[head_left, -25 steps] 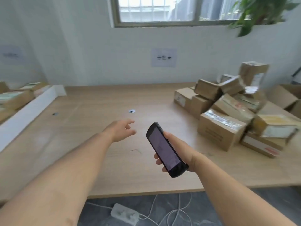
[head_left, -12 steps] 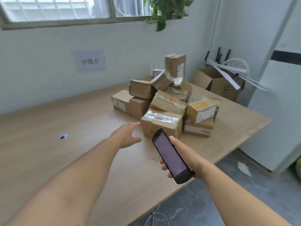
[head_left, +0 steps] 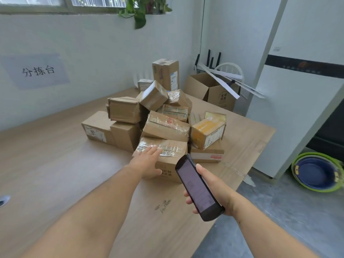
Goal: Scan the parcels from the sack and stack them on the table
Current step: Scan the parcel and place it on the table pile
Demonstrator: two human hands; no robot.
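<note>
My left hand (head_left: 149, 162) lies flat, fingers straight and together, on the taped top of the nearest parcel (head_left: 176, 150), with the thumb down its front face. My right hand (head_left: 216, 190) is wrapped around the handheld scanner (head_left: 196, 187), fingers curled along its left edge and the screen tilted up towards me. The scanner's top end sits just right of my left hand and covers the parcel's right front corner. Right behind my left fingertips the pile of parcels (head_left: 130, 110) climbs. A taped box (head_left: 167, 125) rests on the one I touch, smaller ones lean on each other above it, and a tall parcel (head_left: 165, 73) stands upright at the back. Beyond my right hand, a yellow-taped parcel (head_left: 206, 133) lies on a flat box with a red-and-white label (head_left: 207, 155). Left of my left arm the worktop (head_left: 55, 164) runs bare, and a scuff mark (head_left: 163, 204) shows between my forearms. Past the worktop's far edge stands an open carton (head_left: 216, 92) with white strips sticking out. To the right of my right hand are a white cabinet (head_left: 297, 108) and stacked basins (head_left: 316, 174) on the floor.
</note>
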